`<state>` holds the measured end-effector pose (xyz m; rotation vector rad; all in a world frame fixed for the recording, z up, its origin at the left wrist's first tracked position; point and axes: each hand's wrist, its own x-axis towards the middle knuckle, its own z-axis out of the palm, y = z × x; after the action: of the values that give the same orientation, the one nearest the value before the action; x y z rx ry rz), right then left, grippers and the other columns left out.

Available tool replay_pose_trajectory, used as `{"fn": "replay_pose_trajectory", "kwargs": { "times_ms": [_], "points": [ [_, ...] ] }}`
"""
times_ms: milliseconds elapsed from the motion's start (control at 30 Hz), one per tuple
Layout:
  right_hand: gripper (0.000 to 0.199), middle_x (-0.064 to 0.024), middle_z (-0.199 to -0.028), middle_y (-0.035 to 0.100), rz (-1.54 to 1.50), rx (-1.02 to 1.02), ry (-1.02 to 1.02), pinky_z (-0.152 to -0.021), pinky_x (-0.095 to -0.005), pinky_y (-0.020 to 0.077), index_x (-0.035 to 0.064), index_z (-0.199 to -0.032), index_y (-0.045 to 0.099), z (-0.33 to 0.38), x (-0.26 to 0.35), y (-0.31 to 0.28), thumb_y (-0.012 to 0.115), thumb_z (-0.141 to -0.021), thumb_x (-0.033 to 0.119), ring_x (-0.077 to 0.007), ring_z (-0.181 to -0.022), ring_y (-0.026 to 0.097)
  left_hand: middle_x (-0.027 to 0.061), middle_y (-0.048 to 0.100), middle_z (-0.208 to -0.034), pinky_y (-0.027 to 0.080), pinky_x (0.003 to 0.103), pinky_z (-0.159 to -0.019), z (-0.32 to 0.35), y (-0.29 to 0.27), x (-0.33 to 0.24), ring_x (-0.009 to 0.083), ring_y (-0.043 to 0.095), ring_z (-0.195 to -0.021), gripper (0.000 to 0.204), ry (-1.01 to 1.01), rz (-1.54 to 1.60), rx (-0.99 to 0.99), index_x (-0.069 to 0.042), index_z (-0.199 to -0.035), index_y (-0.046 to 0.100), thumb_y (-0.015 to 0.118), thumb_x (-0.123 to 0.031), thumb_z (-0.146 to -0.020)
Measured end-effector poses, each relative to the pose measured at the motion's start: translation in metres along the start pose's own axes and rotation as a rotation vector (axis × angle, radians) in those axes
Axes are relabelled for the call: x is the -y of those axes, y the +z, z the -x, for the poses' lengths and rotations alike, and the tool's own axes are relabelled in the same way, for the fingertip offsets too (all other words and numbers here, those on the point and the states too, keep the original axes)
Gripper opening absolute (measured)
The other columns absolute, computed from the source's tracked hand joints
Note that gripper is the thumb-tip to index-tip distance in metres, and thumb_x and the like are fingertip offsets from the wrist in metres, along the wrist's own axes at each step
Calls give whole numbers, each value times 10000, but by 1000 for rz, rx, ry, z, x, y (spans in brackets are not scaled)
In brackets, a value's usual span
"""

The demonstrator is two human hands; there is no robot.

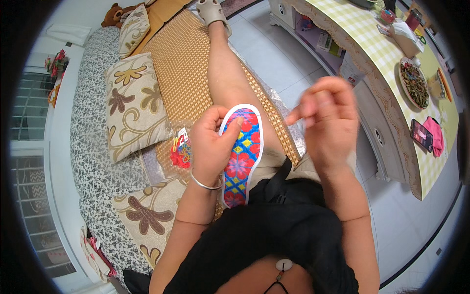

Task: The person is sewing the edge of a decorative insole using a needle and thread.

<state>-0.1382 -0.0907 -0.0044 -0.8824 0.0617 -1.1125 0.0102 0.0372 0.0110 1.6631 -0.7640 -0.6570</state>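
Note:
An embroidered insole [240, 164] with a white rim and a red, blue and yellow flower pattern stands lengthwise over my lap. My left hand [211, 142] is closed on its left edge, thumb laid across the patterned face. To the right of the insole and apart from it, my right hand [329, 117] is raised and somewhat blurred. Its fingers are curled in and pressed together; whatever they may pinch is too small or smeared to make out. A clear bag of coloured threads [181, 151], mostly red, yellow and blue, lies just left of my left wrist.
I sit on a sofa with a woven tan mat [181, 59], patterned cushions [134, 105] and a teddy bear [113, 16]. On the right, a table with a checkered cloth [379, 54] holds a plate of food [413, 83], a phone [421, 134] and a pink cloth [434, 134].

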Motion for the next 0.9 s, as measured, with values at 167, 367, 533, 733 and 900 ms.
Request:
{"fn": "replay_pose_trajectory", "kwargs": {
  "times_ms": [167,367,533,733,900],
  "points": [
    [53,-81,-839,606,544,-62,-107,-607,-297,498,-8,-936,596,1,8,5,560,-902,11,-141,-710,572,33,639,-767,466,177,-574,1,2,1,35,576,-669,85,19,-5,-9,19,-862,571,647,-16,-850],
    [92,-111,-723,602,1077,139,-266,-560,-342,476,28,-823,628,16,-24,5,664,-741,9,-259,-627,589,3,616,-753,421,157,-552,1,3,3,18,547,-645,67,54,44,-29,-8,-867,568,633,8,-861],
    [130,-90,-697,602,1133,199,-379,-527,-358,468,46,-822,630,16,-37,4,680,-705,20,-267,-600,586,5,607,-741,426,153,-551,2,3,-2,11,538,-640,84,51,73,-19,2,-852,556,640,1,-859],
    [139,-87,-703,607,1103,186,-403,-529,-355,473,51,-822,631,15,-40,6,682,-696,19,-264,-603,591,10,604,-738,426,153,-545,4,6,-5,8,539,-641,92,56,111,-21,7,-849,549,639,-1,-864],
    [143,-88,-698,601,1140,195,-376,-527,-355,473,52,-823,628,16,-39,6,678,-693,18,-265,-605,590,7,601,-736,422,152,-540,4,6,-4,7,534,-638,94,68,109,-18,7,-848,549,643,2,-861]
  ]
}}
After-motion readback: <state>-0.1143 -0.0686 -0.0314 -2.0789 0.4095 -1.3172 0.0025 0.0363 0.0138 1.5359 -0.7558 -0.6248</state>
